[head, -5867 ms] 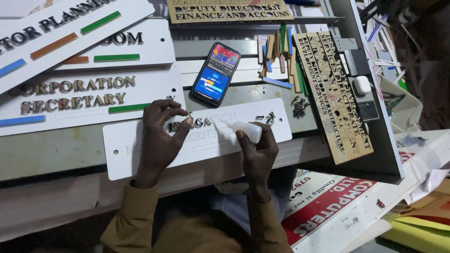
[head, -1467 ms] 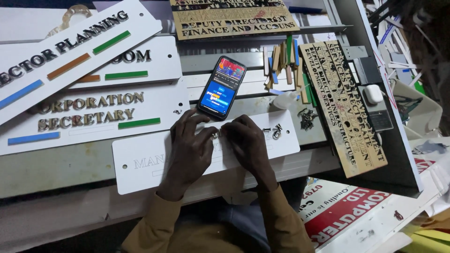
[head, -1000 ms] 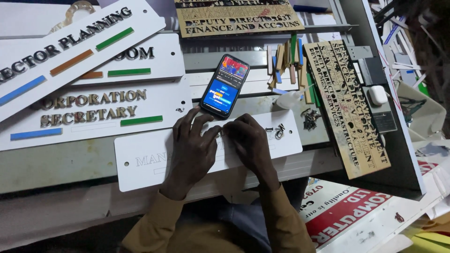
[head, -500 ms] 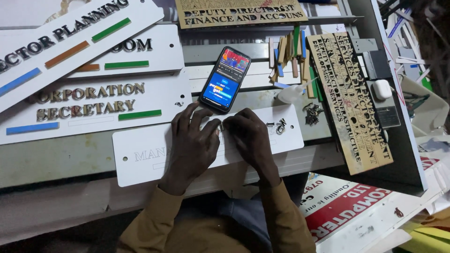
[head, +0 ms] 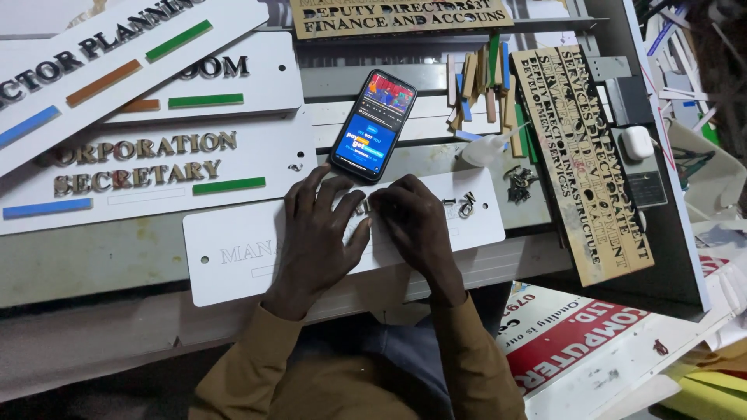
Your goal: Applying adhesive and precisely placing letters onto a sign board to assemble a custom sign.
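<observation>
Two bare hands press side by side on one long white rectangular sign plate (head: 233, 260) lying across the front of the grey workbench (head: 93, 260). The left hand (head: 315, 229) lies flat, fingers spread, and the right hand (head: 408, 222) curls beside it, thumbs nearly touching; both cover the middle of the plate. Whether the fingertips pinch a small letter I cannot tell, since the knuckles hide that spot. A few small dark cut-out letters (head: 463, 204) sit on the plate just right of the right hand.

Three more white sign plates with raised lettering and coloured bars (head: 156, 167) lie at upper left, overlapping, the topmost cut off by the frame's edge. One black smartphone with a lit screen (head: 373, 124) lies just above the hands. Two tan wooden stencil boards show: one long board (head: 583, 163) at right and another (head: 401, 15) along the top, partly cropped. One bundle of coloured strips (head: 482, 85) and what may be a white glue bottle (head: 486, 148) lie between phone and board.

Bare bench is open left of the plate; the bench's near edge runs just below the plate's lower rim.
</observation>
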